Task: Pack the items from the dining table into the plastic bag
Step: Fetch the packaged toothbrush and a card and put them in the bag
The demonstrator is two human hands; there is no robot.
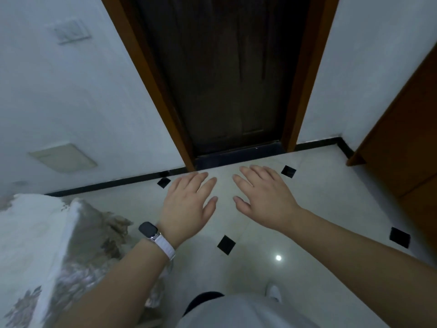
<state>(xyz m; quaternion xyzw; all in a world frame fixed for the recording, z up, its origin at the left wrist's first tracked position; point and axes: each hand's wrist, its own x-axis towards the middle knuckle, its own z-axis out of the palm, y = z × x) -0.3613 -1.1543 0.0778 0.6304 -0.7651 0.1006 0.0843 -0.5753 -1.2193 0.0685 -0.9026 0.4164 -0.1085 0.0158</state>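
Observation:
My left hand (189, 202) and my right hand (262, 197) are both stretched out in front of me, palms down, fingers spread, holding nothing. They hover side by side over a pale tiled floor. A watch with a white strap sits on my left wrist. At the lower left a corner of a table covered with a white floral tablecloth (42, 245) comes into view. No plastic bag and no items on the table are visible.
A dark wooden door (227, 74) in an orange-brown frame stands straight ahead. White walls flank it, with a black skirting strip (113, 183) along the floor. A brown wooden panel (406, 143) is at the right. The floor (307, 209) has small black diamond insets.

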